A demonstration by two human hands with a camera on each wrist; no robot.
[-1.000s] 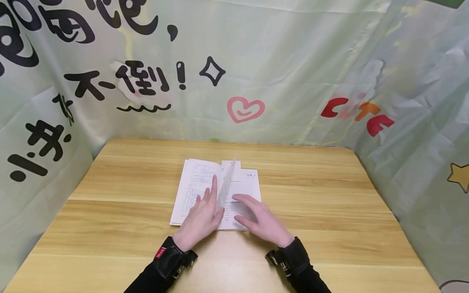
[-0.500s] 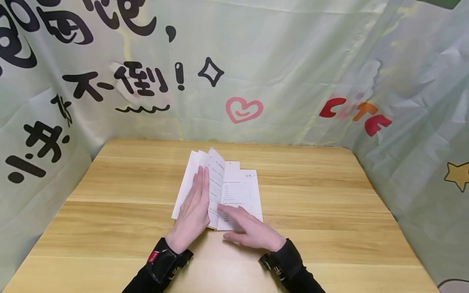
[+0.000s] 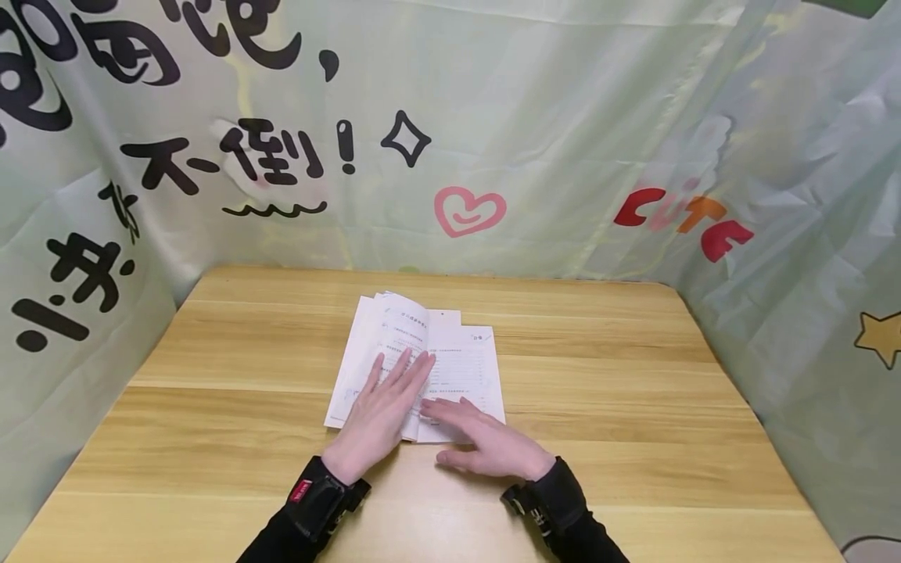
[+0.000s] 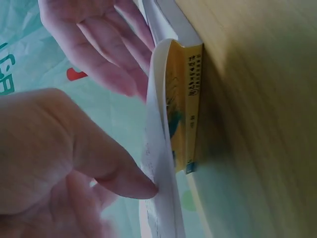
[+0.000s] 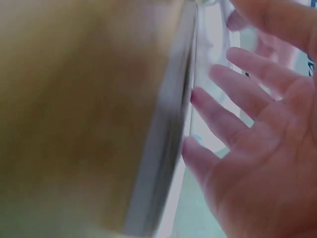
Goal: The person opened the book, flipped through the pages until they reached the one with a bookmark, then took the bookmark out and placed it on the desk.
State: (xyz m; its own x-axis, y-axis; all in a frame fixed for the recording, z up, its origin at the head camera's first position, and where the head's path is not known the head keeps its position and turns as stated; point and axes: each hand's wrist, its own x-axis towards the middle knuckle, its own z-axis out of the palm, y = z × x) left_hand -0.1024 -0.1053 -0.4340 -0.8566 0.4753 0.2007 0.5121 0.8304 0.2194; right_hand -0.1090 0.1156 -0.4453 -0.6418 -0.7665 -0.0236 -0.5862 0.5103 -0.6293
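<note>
An open book [image 3: 464, 360] with printed white pages lies on the table in the head view. Its yellow spine [image 4: 194, 99] with dark lettering shows in the left wrist view, near the curved pages. My left hand [image 3: 380, 410] rests with extended fingers on the left-hand page, close to the fold. My right hand [image 3: 489, 442] hovers at the lower part of the right-hand page, fingers extended and pointing left. In the right wrist view its fingertips are right at the page, beside the book's thick page edge [image 5: 148, 183]. Neither hand grips anything.
The wooden table [image 3: 598, 391] surrounds the book. A pale green cloth backdrop [image 3: 563, 117] with printed characters, a pink heart and the word "CUTE" hangs behind and along both sides. A paper slip [image 3: 445, 317] juts out past the book's top edge.
A raised page has gone over to the left and now lies down under my left hand. That hand has tipped from upright to flat; my right hand has shifted slightly left and down.
</note>
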